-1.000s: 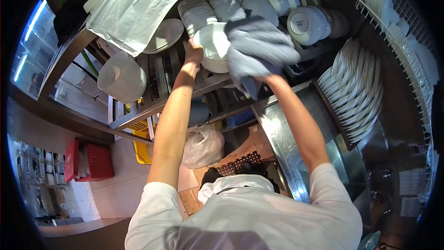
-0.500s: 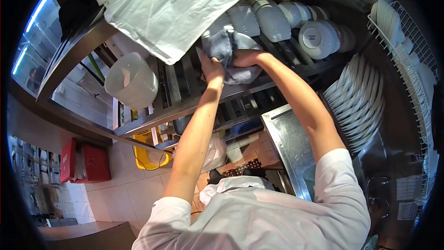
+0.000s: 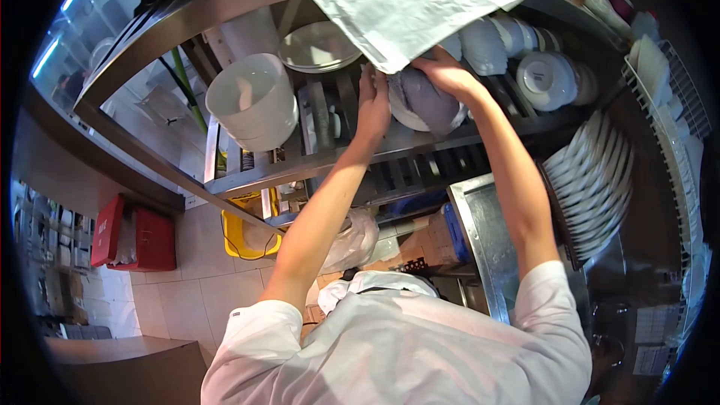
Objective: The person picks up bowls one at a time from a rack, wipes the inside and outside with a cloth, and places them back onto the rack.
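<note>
A grey cloth (image 3: 429,96) is pressed over a white dish (image 3: 409,117), whose rim shows below and left of it. My right hand (image 3: 447,75) is closed on the cloth from the upper right, its fingertips partly hidden by a white sheet (image 3: 420,0). At the dish's left side my left hand (image 3: 373,109) has its fingers stretched out, close to or touching the rim. The dish is over a slatted metal shelf (image 3: 330,154); whether it rests there is hidden.
Left on the shelf stand stacked translucent tubs (image 3: 255,116) and a round clear container (image 3: 321,49). White bowls (image 3: 546,81) lie at the right. Lower right, a rack holds stacked plates (image 3: 592,187). A yellow bin (image 3: 244,236) and red box (image 3: 150,244) sit below.
The camera view has shifted, so the shelf appears farther right. My left hand's fingers have straightened beside the dish. My right hand has moved to the upper part of the cloth.
</note>
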A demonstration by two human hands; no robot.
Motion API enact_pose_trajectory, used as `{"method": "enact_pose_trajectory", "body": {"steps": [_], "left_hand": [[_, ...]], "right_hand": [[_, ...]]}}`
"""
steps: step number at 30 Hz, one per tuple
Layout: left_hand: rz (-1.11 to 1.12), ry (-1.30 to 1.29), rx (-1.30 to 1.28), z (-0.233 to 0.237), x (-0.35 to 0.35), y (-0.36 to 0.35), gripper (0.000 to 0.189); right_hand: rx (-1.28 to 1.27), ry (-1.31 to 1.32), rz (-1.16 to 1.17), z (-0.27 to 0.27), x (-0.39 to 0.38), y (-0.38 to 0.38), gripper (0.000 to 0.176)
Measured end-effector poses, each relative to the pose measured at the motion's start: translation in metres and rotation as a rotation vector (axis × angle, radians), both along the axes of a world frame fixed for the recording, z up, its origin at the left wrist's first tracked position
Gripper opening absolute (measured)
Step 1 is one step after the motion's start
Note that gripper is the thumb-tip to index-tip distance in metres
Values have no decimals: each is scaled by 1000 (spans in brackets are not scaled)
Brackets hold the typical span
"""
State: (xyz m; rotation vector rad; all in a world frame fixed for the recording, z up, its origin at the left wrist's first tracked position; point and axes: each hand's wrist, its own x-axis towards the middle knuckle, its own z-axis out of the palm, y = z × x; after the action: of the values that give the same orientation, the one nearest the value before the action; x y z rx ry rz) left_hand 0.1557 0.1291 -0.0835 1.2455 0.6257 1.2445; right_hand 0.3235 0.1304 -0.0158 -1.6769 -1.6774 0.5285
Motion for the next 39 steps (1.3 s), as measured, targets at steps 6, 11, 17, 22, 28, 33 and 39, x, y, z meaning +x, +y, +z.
{"method": "enact_pose_trajectory", "body": {"steps": [6, 11, 17, 22, 28, 33, 39], "left_hand": [[-12, -205, 185, -6, -55, -15, 50], [376, 269, 223, -45, -86, 56, 50], [473, 545, 299, -56, -77, 45, 53], [601, 643, 463, -65, -79, 15, 36], [642, 640, 428, -67, -74, -16, 28], [768, 645, 398, -71, -71, -45, 22], [665, 485, 249, -62, -73, -82, 19]], "right_hand": [[133, 163, 67, -2, -74, -53, 47], [269, 133, 164, -14, -39, -78, 39], [328, 366, -426, -85, 66, -46, 69], [-347, 785, -282, -78, 60, -55, 81], [-451, 948, -196, -86, 73, -41, 62], [-404, 1034, -158, -87, 71, -44, 60], [-368, 1036, 42, -90, 75, -57, 59]]}}
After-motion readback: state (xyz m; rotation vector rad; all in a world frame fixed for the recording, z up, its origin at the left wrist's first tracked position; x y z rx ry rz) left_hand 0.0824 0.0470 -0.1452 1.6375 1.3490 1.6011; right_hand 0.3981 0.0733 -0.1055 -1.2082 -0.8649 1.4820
